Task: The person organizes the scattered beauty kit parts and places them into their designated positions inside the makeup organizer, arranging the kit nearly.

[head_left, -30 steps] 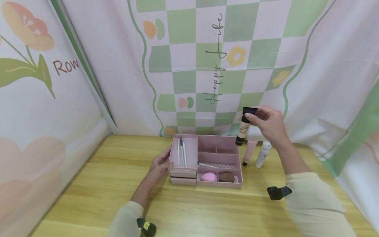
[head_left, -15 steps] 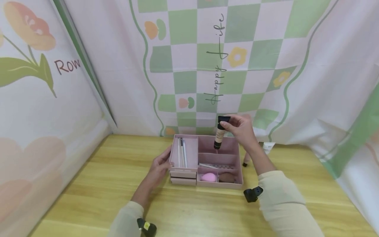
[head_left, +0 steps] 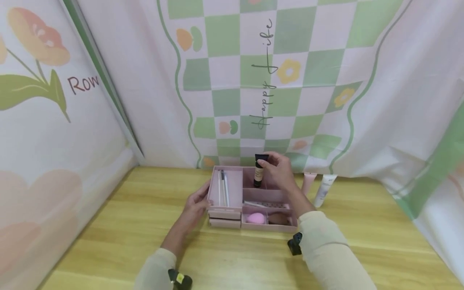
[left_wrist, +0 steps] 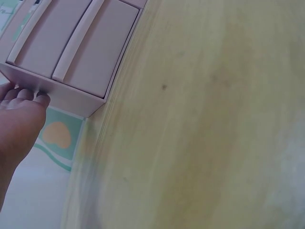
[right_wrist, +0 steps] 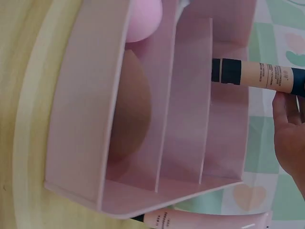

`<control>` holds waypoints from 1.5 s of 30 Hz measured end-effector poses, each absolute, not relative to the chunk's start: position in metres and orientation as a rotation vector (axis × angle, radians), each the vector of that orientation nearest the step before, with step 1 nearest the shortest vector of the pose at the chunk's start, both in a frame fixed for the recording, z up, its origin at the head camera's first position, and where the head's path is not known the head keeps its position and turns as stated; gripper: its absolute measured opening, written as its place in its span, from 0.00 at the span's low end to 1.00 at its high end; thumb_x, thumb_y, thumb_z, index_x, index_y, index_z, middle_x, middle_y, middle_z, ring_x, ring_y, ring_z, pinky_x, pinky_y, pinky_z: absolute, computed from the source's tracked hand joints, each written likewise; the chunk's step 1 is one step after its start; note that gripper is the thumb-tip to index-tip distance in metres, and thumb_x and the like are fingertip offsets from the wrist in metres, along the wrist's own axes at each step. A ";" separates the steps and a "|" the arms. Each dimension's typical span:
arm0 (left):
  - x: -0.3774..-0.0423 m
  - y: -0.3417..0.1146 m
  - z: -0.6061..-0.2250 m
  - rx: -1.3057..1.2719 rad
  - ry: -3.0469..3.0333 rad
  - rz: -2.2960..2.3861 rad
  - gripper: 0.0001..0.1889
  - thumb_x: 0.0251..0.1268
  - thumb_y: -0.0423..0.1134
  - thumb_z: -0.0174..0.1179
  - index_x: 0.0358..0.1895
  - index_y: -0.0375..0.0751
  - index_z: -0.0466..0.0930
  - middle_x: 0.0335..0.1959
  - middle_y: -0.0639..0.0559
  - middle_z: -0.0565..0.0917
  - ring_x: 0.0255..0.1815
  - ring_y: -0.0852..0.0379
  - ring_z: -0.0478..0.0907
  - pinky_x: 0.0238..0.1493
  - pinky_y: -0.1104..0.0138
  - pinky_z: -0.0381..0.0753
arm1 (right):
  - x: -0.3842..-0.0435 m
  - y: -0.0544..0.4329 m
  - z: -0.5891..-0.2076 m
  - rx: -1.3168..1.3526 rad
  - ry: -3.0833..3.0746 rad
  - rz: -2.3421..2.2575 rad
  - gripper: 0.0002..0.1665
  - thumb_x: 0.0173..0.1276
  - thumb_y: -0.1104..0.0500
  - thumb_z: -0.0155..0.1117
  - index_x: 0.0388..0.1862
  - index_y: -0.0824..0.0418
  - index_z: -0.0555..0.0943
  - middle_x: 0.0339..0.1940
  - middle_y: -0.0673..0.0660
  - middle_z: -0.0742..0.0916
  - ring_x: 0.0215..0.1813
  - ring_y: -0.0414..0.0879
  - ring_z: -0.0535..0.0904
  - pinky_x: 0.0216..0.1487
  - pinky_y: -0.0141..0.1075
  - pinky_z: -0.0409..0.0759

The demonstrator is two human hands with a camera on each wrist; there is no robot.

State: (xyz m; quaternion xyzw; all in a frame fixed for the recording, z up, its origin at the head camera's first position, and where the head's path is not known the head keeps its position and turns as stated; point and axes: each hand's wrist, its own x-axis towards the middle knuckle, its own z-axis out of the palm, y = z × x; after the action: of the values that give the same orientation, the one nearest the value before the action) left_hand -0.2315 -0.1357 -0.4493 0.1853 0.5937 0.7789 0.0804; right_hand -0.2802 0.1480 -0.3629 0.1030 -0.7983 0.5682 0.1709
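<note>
A pink desktop organizer (head_left: 269, 227) stands on the wooden table. My left hand (head_left: 195, 206) holds its left side, thumb at the top rim and fingertips against the outer wall. In my right hand (head_left: 278, 169) a beige-and-black cosmetic tube (head_left: 258, 174) is pinched by its flat black end. The tube points cap down at the back left compartment; in the right wrist view its black cap (right_wrist: 227, 70) reaches in past the divider's edge. Slim pencils (head_left: 223, 188) lie in the top left tray. A pink makeup sponge (head_left: 255, 218) and a brown sponge (head_left: 278, 219) sit in the front compartments.
Right of the organizer, a pink tube (head_left: 308, 183) and a white tube (head_left: 325, 190) stand on the table. The middle compartment holds a thin, patterned item (head_left: 266, 204). Two drawers (left_wrist: 97, 50) form the left front. A checkered cloth (head_left: 284, 100) hangs behind.
My right hand has carried the cosmetic tube left and down, from above the organizer's right edge to the back left compartment. My left hand has stayed at the organizer's side.
</note>
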 end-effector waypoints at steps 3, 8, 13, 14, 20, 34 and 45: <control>-0.232 -0.136 -0.449 0.555 1.775 2.331 0.43 0.59 0.24 0.51 0.80 0.29 0.45 0.85 0.36 0.45 0.86 0.39 0.41 0.82 0.60 0.50 | -0.281 0.146 -0.367 0.315 -2.315 1.584 0.16 0.69 0.65 0.67 0.53 0.73 0.83 0.48 0.75 0.88 0.39 0.31 0.82 0.43 0.17 0.79; -0.232 -0.136 -0.449 0.558 1.775 2.324 0.43 0.59 0.24 0.51 0.80 0.29 0.45 0.85 0.37 0.45 0.86 0.40 0.41 0.83 0.59 0.49 | -0.280 0.146 -0.382 0.377 -2.409 1.565 0.15 0.70 0.64 0.66 0.53 0.71 0.84 0.49 0.73 0.88 0.40 0.41 0.84 0.36 0.21 0.81; -0.232 -0.136 -0.450 0.536 1.788 2.321 0.43 0.60 0.24 0.51 0.80 0.30 0.46 0.85 0.37 0.46 0.86 0.40 0.42 0.82 0.60 0.51 | -0.280 0.147 -0.397 0.412 -2.434 1.588 0.15 0.71 0.66 0.64 0.52 0.73 0.83 0.47 0.73 0.87 0.36 0.36 0.81 0.32 0.26 0.82; -0.232 -0.136 -0.450 0.532 1.790 2.321 0.43 0.60 0.24 0.51 0.80 0.30 0.46 0.85 0.37 0.46 0.86 0.40 0.43 0.82 0.60 0.51 | -0.280 0.147 -0.399 0.404 -2.434 1.589 0.15 0.70 0.66 0.64 0.52 0.73 0.83 0.47 0.74 0.87 0.36 0.35 0.81 0.32 0.26 0.82; -0.231 -0.136 -0.449 0.544 1.793 2.314 0.43 0.60 0.24 0.50 0.80 0.30 0.46 0.85 0.37 0.45 0.86 0.39 0.41 0.82 0.60 0.50 | -0.282 0.148 -0.406 0.385 -2.399 1.646 0.15 0.70 0.67 0.65 0.52 0.75 0.82 0.47 0.75 0.87 0.35 0.29 0.80 0.33 0.24 0.81; -0.230 -0.135 -0.446 0.526 1.795 2.318 0.42 0.60 0.24 0.51 0.80 0.30 0.46 0.85 0.38 0.46 0.86 0.40 0.42 0.83 0.58 0.48 | -0.281 0.150 -0.407 0.428 -2.391 1.651 0.18 0.68 0.69 0.66 0.55 0.76 0.80 0.50 0.78 0.85 0.47 0.60 0.87 0.37 0.21 0.82; -0.229 -0.135 -0.446 0.535 1.795 2.316 0.43 0.60 0.24 0.51 0.80 0.30 0.46 0.85 0.37 0.46 0.86 0.40 0.42 0.83 0.58 0.49 | -0.279 0.151 -0.402 0.427 -2.402 1.640 0.17 0.68 0.69 0.66 0.54 0.75 0.81 0.48 0.76 0.86 0.39 0.40 0.84 0.36 0.26 0.86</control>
State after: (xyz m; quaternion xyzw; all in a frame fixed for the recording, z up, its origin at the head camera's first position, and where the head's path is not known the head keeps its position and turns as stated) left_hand -0.2295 -0.1353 -0.4459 0.1789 0.6006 0.7750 0.0814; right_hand -0.2787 0.1515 -0.4021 0.1446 -0.8130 0.5550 0.1010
